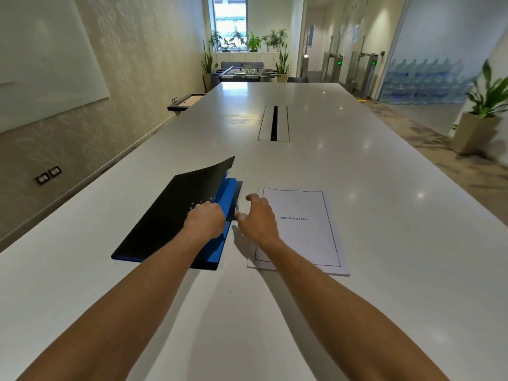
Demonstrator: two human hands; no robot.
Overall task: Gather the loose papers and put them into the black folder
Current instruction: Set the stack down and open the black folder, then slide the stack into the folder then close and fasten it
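Observation:
A black folder (162,218) with a blue inner lining lies on the white table, its top cover lifted at the right edge. My left hand (204,220) grips that cover's right edge, fingers curled under it. To the right lies a stack of white papers (308,237), the top sheet framed and titled BIBLIOGRAPHY. My right hand (258,217) hovers between folder and papers, fingers bent toward the folder's right edge; a small shiny part shows at its fingertips, and whether it touches it is unclear.
The long white table (384,215) stretches ahead with a cable slot (274,123) in its middle. A wall runs along the left; potted plants, a foosball table and turnstiles stand far behind.

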